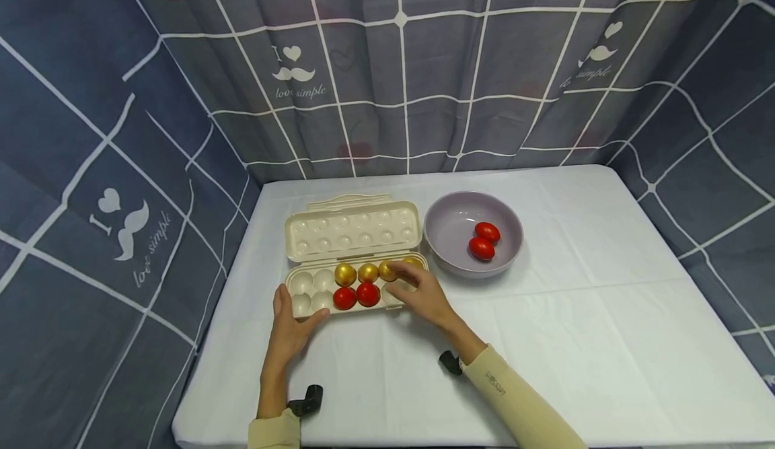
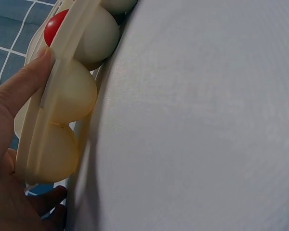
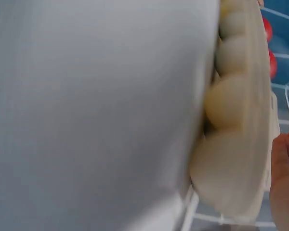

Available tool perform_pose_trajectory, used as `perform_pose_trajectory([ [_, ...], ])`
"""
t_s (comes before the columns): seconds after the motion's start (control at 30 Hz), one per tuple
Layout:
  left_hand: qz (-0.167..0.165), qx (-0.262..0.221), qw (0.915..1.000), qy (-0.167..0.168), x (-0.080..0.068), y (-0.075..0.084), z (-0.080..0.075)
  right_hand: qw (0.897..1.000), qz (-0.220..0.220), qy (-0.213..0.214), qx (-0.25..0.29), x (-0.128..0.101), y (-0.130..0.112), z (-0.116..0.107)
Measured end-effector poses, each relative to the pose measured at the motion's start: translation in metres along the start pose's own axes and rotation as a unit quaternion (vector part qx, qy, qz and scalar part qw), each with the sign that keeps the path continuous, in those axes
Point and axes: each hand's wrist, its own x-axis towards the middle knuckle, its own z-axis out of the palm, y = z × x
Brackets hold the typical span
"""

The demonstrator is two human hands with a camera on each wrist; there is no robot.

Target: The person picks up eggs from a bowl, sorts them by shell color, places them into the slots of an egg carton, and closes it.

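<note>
A cream plastic egg carton (image 1: 351, 237) lies with its lid folded back on the table. In its back row sit several gold eggs (image 1: 345, 274); two red eggs (image 1: 356, 296) lie in the front row. My left hand (image 1: 289, 328) grips the carton's left end, and the left wrist view shows the thumb (image 2: 31, 77) pressed on its rim. Over the right end hovers my right hand (image 1: 426, 297), thumb and fingers apart, with nothing visible between them. It partly covers the gold eggs there. In the right wrist view its fingers (image 3: 284, 156) look fairly straight beside the carton.
A mauve bowl (image 1: 445, 233) stands right of the carton, with two red eggs (image 1: 484, 240) inside. White cloth (image 1: 575, 314) covers the table. Dark grid-patterned curtains (image 1: 369, 65) hang behind it and along both sides.
</note>
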Motion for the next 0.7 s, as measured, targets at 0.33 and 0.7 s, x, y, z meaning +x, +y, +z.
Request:
perform_pose_trajectory([
  [0.33,-0.002,-0.002,1.0000,0.003,0.000,0.003,-0.001,0.996,-0.013,0.088,-0.024,-0.010,-0.012,-0.052],
  [0.7,-0.020,0.006,0.9998,0.005,-0.001,0.004,-0.003,0.991,0.027,0.125,-0.033,-0.021,0.004,-0.110],
])
